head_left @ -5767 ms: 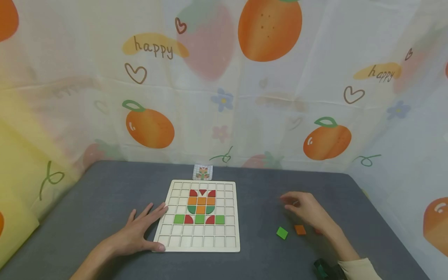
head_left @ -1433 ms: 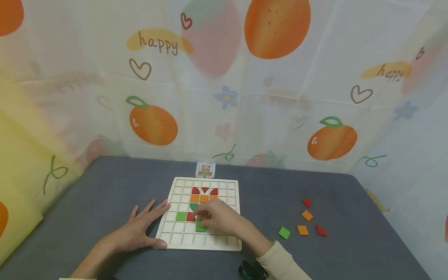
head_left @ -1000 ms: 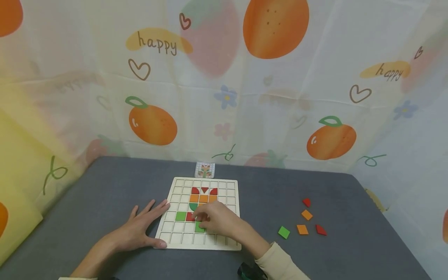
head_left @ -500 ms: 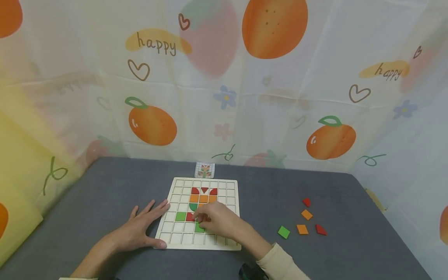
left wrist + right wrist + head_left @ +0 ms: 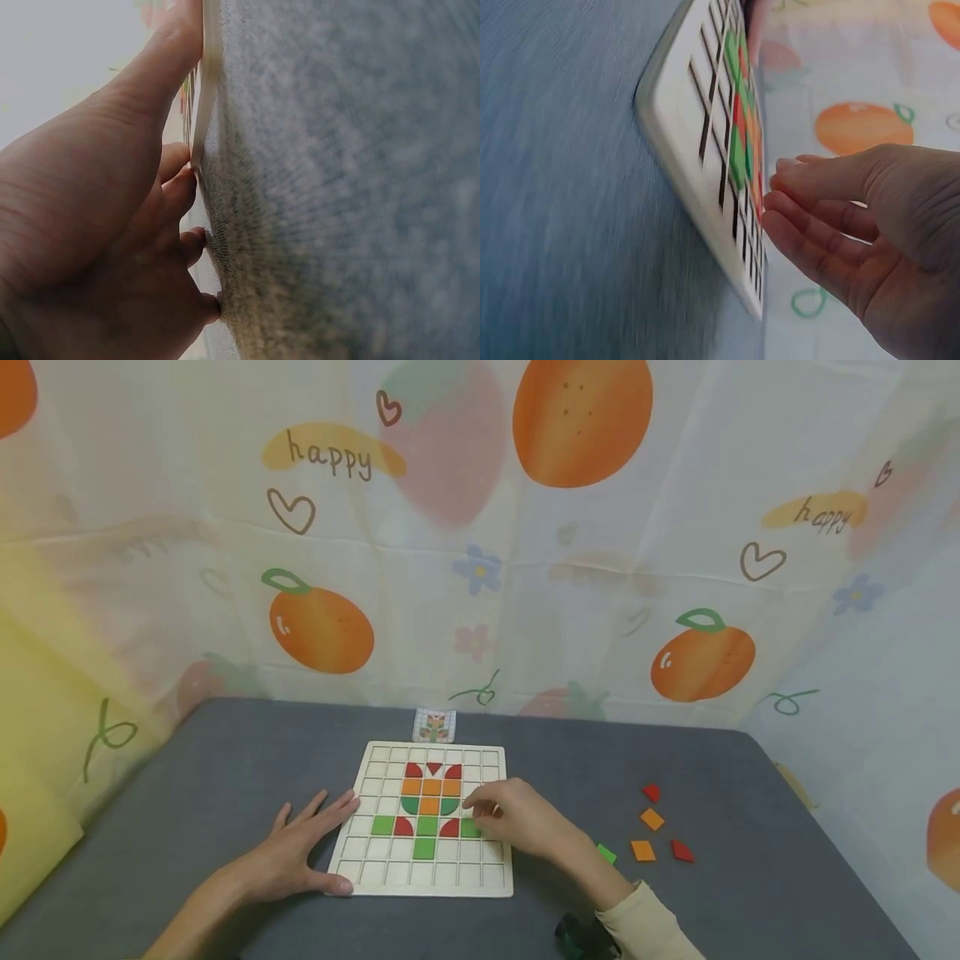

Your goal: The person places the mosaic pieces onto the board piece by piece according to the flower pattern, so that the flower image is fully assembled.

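Observation:
A cream gridded board lies on the dark grey table. Red, orange and green tiles in its cells form a flower-like pattern, with one green square tile below the lowest full row. At the board's left edge rests my left hand, fingers spread and thumb near the front corner; in the left wrist view its fingertips touch the rim. Over the board's right side hovers my right hand, fingers loosely bent. The right wrist view shows nothing between those fingers.
Right of the board lie several loose tiles: a green square partly behind the right forearm, two orange squares and two red pieces. A small pattern card sits behind the board. A fruit-printed curtain hangs at the back.
My right hand has lifted off the middle of the board and moved right, uncovering the lower green square tile, which was not there 5.8 s ago. My left hand keeps its place.

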Motion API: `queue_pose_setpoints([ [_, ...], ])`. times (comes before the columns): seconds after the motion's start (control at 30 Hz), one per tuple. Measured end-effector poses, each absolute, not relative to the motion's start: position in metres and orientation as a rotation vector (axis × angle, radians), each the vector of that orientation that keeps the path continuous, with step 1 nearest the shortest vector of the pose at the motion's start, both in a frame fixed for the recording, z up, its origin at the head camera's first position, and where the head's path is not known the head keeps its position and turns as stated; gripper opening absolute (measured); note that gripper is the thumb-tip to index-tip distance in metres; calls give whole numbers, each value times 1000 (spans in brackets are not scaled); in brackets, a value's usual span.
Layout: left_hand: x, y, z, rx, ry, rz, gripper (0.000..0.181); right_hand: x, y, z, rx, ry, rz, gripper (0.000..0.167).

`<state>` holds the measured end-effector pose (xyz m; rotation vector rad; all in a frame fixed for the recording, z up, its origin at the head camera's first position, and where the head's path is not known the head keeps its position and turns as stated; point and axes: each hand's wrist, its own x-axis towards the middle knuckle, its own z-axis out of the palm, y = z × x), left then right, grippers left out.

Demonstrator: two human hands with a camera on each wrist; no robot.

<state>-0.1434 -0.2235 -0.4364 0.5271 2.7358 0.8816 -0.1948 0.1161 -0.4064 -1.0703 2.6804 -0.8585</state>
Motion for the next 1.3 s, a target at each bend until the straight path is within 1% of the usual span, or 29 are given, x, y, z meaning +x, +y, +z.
queue_pose_setpoints([
  [0.17,-143,-223,-437,496,2724,873,112,-197,143,-411,-995,2740,-835,21],
  [0.4,-143,-222,-439,477,2718,863,112,-197,190,-417,-908,2774,-863,27],
  [0.77,-144,-222,-439,478,2718,867,112,-193,253,-403,-807,2836,-933,30],
  [0.93,-144,-222,-439,487,2719,871,112,-192,277,-402,-677,2900,-889,30],
  [1.17,-144,-223,-437,511,2723,876,111,-187,308,-403,-416,2878,-915,34],
  [1.3,-143,-224,-436,525,2717,904,110,-187,317,-401,-393,2875,-903,35],
])
